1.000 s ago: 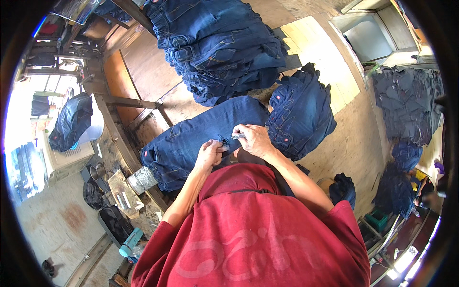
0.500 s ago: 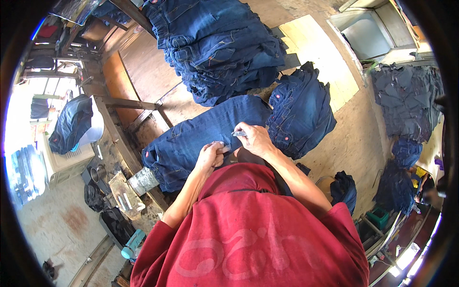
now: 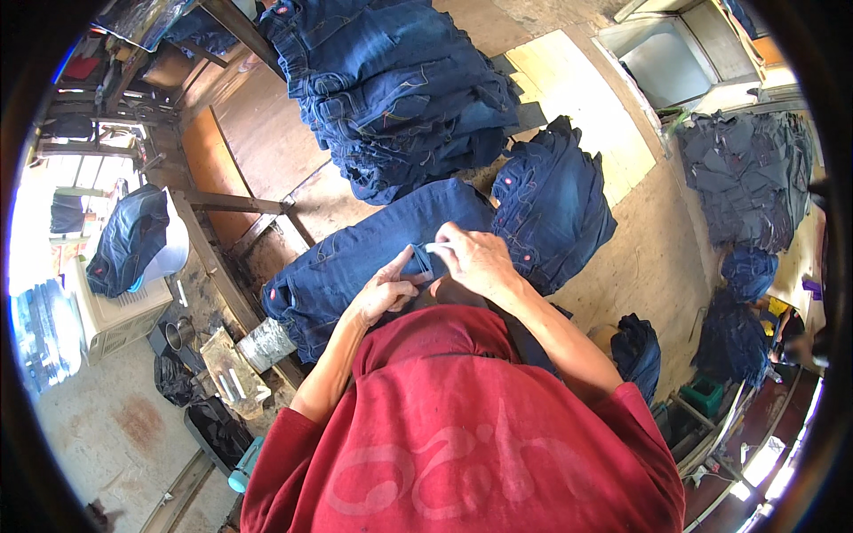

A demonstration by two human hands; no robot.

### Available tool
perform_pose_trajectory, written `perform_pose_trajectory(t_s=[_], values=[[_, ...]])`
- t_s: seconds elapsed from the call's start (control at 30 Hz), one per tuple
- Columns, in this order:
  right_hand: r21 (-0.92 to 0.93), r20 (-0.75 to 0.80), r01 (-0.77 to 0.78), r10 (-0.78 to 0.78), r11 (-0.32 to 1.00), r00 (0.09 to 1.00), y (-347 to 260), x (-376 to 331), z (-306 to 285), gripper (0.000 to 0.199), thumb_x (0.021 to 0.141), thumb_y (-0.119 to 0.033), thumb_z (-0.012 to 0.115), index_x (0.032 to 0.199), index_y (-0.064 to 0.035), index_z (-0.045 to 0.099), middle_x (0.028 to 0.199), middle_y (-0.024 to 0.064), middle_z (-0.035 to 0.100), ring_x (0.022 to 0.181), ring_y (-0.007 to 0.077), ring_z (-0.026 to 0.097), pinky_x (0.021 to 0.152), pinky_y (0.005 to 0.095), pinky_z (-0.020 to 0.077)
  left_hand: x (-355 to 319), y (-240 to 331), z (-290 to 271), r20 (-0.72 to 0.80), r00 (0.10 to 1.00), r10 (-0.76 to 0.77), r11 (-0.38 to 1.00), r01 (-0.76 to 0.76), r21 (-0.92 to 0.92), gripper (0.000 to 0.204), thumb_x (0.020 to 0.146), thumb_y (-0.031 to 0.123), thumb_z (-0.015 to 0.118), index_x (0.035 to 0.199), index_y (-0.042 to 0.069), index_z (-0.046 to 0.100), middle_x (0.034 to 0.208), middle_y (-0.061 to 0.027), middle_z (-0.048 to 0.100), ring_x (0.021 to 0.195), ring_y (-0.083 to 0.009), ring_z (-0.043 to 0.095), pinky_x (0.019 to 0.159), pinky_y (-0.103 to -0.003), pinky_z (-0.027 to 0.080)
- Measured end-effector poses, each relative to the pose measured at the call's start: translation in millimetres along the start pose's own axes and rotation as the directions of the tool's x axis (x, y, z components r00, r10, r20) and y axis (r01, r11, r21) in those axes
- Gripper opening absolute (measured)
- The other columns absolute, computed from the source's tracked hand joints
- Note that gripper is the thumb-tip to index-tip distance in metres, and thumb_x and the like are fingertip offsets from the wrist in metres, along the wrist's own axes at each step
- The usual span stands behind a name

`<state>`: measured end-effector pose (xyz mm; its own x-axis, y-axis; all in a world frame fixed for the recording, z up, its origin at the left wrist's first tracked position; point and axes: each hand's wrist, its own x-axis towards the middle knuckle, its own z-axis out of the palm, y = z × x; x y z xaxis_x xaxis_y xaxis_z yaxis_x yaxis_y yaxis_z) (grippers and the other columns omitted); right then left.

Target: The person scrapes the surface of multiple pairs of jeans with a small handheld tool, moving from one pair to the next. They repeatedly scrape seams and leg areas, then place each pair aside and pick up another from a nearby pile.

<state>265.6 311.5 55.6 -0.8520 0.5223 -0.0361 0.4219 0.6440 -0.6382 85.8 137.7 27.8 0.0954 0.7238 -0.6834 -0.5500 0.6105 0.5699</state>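
Fingers [image 3: 397, 266] of two hands [image 3: 484, 264], seemingly one tool [image 3: 435, 247] pinched.

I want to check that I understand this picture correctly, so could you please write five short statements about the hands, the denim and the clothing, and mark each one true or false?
1. The person's right hand pinches a small pale object. True.
2. The left hand is at the dark grey cloth. False: it is at the long bundle of blue denim.
3. The person wears a bright green shirt. False: it is a dark red shirt.
4. A large heap of blue denim garments lies beyond the hands. True.
5. The pile of dark grey cloth is at the picture's left edge. False: it is on the right side.
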Motion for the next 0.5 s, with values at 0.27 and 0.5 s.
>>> perform_pose_trajectory(t_s=[0.27, 0.5], values=[[0.108, -0.122, -0.308, 0.32, 0.945, 0.94, 72, -6, -1, 0.019, 0.11, -0.024, 0.066, 0.116, -0.0078, 0.073, 0.085, 0.0135, 0.076, 0.073, 0.0267, 0.074, 0.067, 0.041, 0.0566, -5, -1, -18, -0.137, 0.848, 0.511, 0.626, -0.258, 0.736, 0.051, 0.099, 0.004, 0.065, 0.149, 0.006, 0.068, 0.134, -0.014, 0.077, 0.073, -0.0125, 0.064, 0.068, -0.028, 0.054], [0.718, 0.193, -0.667, 0.864, 0.198, 0.464, 136, -57, 25, 0.048, 0.094, -0.06, 0.084, 0.096, -0.0175, 0.062, 0.067, -0.0057, 0.047, 0.055, 0.0075, 0.046, 0.052, 0.0298, 0.0414, -104, -50, -72, -0.685, 0.0, 0.728, 0.659, 0.273, 0.7, 0.053, 0.103, 0.029, 0.076, 0.146, 0.0, 0.066, 0.148, -0.0242, 0.065, 0.144, -0.0433, 0.053, 0.123, -0.054, 0.038]])
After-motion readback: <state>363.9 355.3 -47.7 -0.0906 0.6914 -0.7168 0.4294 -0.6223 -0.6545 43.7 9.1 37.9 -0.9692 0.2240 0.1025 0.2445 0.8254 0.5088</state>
